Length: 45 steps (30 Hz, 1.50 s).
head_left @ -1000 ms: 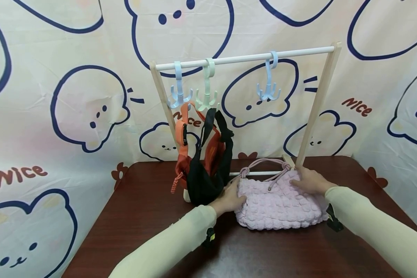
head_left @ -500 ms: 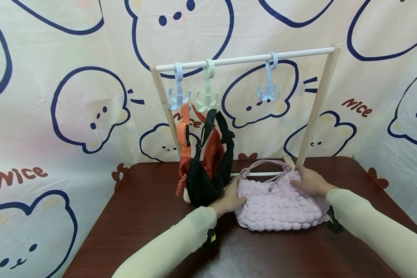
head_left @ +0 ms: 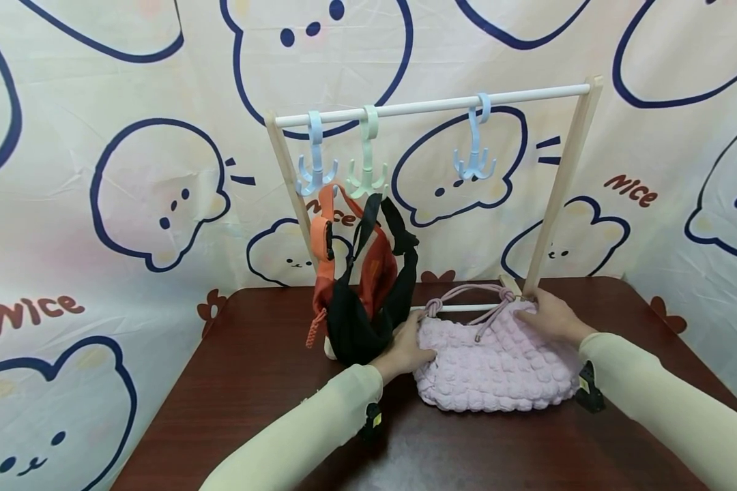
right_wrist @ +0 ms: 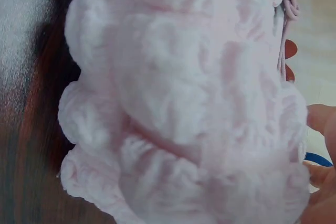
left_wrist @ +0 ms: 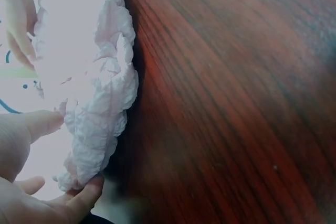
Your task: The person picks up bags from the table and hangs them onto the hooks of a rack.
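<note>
A pale pink puffy handbag [head_left: 497, 372] with a knotted cord handle [head_left: 467, 290] stands at the table's middle right. At its left side my left hand [head_left: 405, 348] holds it, thumb across the front. In the left wrist view that hand's thumb and fingers [left_wrist: 86, 198] straddle the bag's end. My right hand [head_left: 553, 317] grips the upper right corner, fingers hidden behind; in the right wrist view only part of this hand [right_wrist: 323, 171] shows at the edge. Just left of my left hand hangs an orange and black bag [head_left: 365, 327].
Behind the handbag stands a wooden rack with a white rail [head_left: 430, 104]. Two light blue hooks [head_left: 475, 146] and a pale green hook [head_left: 367, 160] hang from it. The orange and black bag's straps reach up to the left hooks. A cartoon-print cloth [head_left: 160, 327] surrounds the brown table [head_left: 270, 382].
The pink handbag's lower edge has moved slightly toward the front, both hands keeping their places on it. The orange and black bag sways a little.
</note>
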### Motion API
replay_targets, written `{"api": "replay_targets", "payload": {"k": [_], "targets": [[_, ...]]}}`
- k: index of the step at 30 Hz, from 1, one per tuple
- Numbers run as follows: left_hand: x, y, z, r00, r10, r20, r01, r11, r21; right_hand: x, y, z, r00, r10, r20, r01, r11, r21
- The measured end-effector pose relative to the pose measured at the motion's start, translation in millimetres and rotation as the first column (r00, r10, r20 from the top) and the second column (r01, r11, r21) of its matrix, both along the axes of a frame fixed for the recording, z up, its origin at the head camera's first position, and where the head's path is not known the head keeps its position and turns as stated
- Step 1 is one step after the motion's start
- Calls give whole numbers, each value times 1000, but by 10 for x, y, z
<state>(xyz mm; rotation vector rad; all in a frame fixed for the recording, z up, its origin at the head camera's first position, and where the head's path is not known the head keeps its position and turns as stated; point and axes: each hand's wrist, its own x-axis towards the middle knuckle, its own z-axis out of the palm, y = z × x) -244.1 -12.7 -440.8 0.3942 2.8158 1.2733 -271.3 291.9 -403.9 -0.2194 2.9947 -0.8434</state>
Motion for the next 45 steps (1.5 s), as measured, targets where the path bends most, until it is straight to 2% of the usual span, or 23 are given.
{"api": "replay_targets", "payload": {"k": [4,12,17,27,38,45], "targets": [[-1,-10,-5,1000,3,5,-3,1000,10,4,0,20,1000,2,-5,-2,1000,-17],[4,-15,17,1000,-1,-8,1,1000,31,12,34,64,999,-9,43,11,999,-33],[4,-25,29,1000,0,2,0,998,70,19,50,79,999,-10,45,12,999,-40],[-7,-38,19,999,16,40,-20,996,90,66,52,97,999,11,30,-10,998,-58],[29,-71,79,997,34,76,-37,998,41,92,74,78,999,17,33,-14,997,-72],[49,-120,78,995,18,97,-23,999,45,143,75,76,1000,27,12,-27,998,-52]]}}
